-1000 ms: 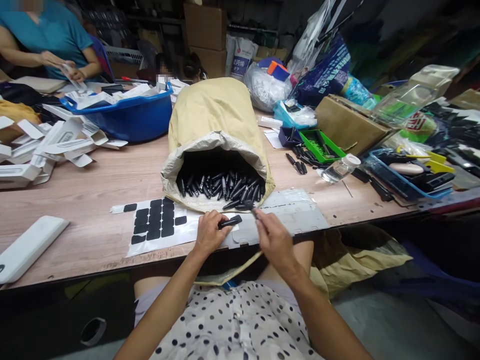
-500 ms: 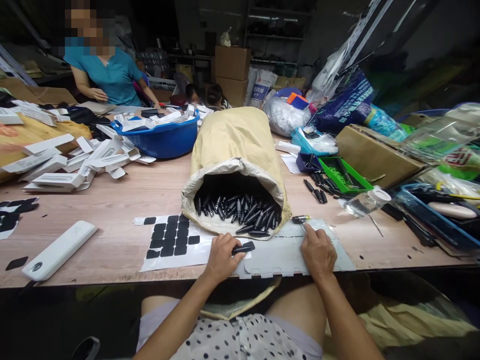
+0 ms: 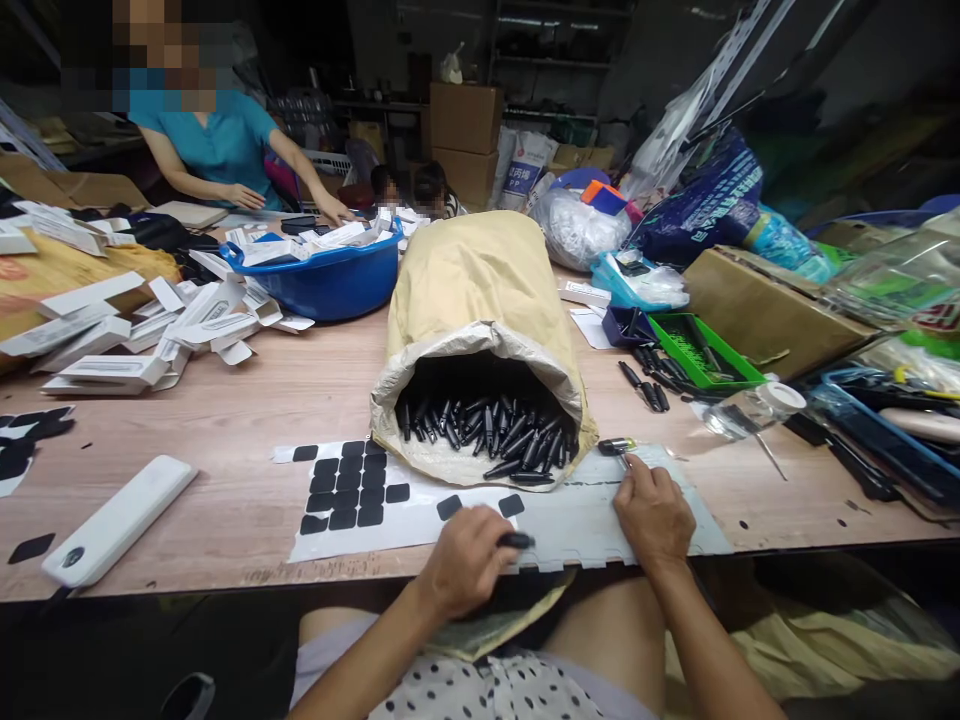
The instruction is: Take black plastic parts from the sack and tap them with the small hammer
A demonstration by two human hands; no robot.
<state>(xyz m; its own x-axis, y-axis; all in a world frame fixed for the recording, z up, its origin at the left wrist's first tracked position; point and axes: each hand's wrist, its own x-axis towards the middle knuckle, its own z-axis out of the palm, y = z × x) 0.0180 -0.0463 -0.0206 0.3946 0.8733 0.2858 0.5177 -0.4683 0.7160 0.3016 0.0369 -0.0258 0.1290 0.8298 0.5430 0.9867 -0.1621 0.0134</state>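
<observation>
My left hand (image 3: 469, 562) is closed round a small black piece (image 3: 517, 540) at the table's front edge; its tip sticks out to the right. Over the grey board (image 3: 581, 520), my right hand (image 3: 654, 512) pinches a thin metal tool (image 3: 624, 461) near its top edge. A black and yellowish piece (image 3: 615, 446) lies just above those fingers. Beyond both hands a beige sack (image 3: 480, 270) lies open, with many black pieces (image 3: 517, 430) inside. Black squares (image 3: 346, 480) sit on a white sheet (image 3: 412, 527), and two loose squares lie just above my left hand.
White boxes (image 3: 202, 320) are heaped at the left beside a blue basin (image 3: 322, 282). A white device (image 3: 120, 520) lies front left. At right are a green tray (image 3: 705, 350), a clear bottle (image 3: 750, 408) and a cardboard box (image 3: 765, 300). A person (image 3: 217, 150) sits across the table.
My left hand has drawn nearer to me, and the piece in it is turned. Two black squares now show above it. The other person's arm has reached over the basin's far side.
</observation>
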